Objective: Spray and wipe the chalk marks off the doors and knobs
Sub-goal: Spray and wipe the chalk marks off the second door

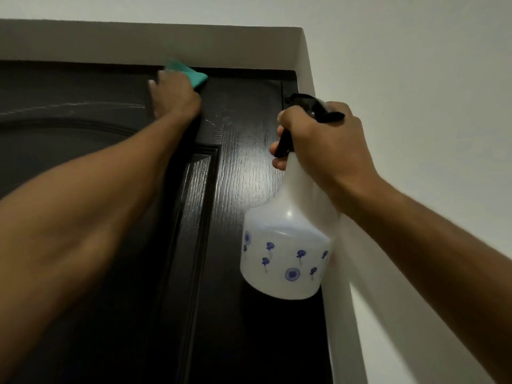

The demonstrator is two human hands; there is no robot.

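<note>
A dark wood-grain door (243, 162) fills the left and middle of the view, seen from below. Faint white chalk marks (72, 108) run across its upper panel, and more smudges (219, 120) lie right of my left hand. My left hand (174, 95) presses a teal cloth (191, 76) against the door near its top edge. My right hand (321, 142) grips the neck of a translucent white spray bottle (288, 245) with blue flower prints. Its black nozzle (299, 99) points at the door, with fingers around the trigger.
A white door frame (343, 245) runs down the right of the door, and its lintel (166, 42) crosses above. White wall (429, 79) extends to the right. No knob is in view.
</note>
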